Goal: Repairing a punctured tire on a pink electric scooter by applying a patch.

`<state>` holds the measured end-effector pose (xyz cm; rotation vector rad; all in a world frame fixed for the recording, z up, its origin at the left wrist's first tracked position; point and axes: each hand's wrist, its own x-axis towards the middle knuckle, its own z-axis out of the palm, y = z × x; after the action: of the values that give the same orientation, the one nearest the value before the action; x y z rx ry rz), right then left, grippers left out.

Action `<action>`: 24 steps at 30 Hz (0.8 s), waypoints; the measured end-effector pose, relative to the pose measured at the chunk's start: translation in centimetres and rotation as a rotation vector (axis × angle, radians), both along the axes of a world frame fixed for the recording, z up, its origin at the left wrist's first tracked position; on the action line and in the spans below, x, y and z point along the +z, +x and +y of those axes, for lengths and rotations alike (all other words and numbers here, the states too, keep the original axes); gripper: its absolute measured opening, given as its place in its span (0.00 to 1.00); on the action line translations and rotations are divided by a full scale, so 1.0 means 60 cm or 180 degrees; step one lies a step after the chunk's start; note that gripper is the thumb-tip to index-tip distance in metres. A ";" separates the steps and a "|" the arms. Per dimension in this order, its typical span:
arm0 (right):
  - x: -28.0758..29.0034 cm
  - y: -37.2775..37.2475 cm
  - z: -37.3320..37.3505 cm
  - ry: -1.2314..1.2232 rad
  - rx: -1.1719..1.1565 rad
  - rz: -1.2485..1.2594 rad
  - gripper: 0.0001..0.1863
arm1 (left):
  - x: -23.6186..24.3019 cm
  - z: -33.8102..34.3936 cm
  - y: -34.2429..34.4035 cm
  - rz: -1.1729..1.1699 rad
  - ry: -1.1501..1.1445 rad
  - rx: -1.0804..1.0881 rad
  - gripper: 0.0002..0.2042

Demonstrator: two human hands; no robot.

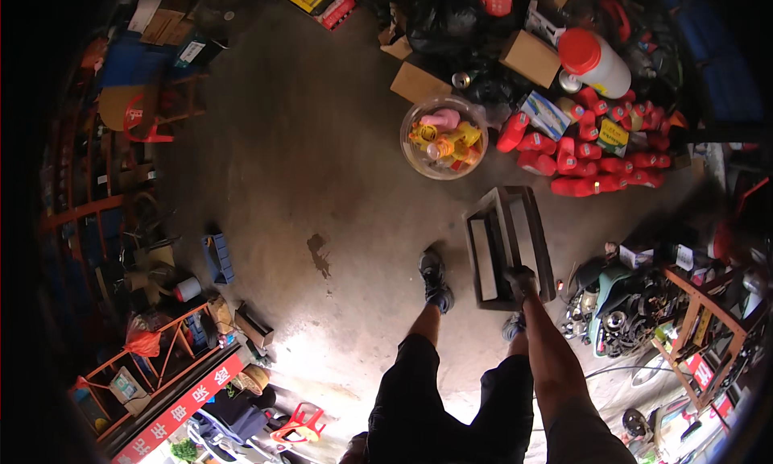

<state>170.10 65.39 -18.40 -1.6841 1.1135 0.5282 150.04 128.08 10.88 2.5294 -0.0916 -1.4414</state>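
My right hand (pixel 523 283), dark as if gloved, is closed around the near edge of a dark rectangular open frame (pixel 501 222). Long bars run along the frame, with gaps between them, and it is by my right foot; whether it rests on the floor I cannot tell. At the lower edge, beside my dark shorts, only a sliver of my left hand (pixel 355 448) shows, and its fingers are hidden.
A round clear tub (pixel 444 174) of coloured items stands ahead of the frame. Red bottles (pixel 576 156) are heaped beyond it, near cardboard boxes (pixel 531 58). Engine parts (pixel 616 319) crowd the right. A blue bin (pixel 217 258) and rusty racks (pixel 88 213) lie left.
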 end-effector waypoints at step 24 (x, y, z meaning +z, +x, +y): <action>0.728 0.261 0.122 0.3427 -0.4345 -0.2422 0.14 | 0.337 -0.719 0.826 0.3351 -0.4442 0.4013 0.15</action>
<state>185.74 72.70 25.26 0.0499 0.8535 -0.3765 199.61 84.96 31.12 0.3158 0.4237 -1.1258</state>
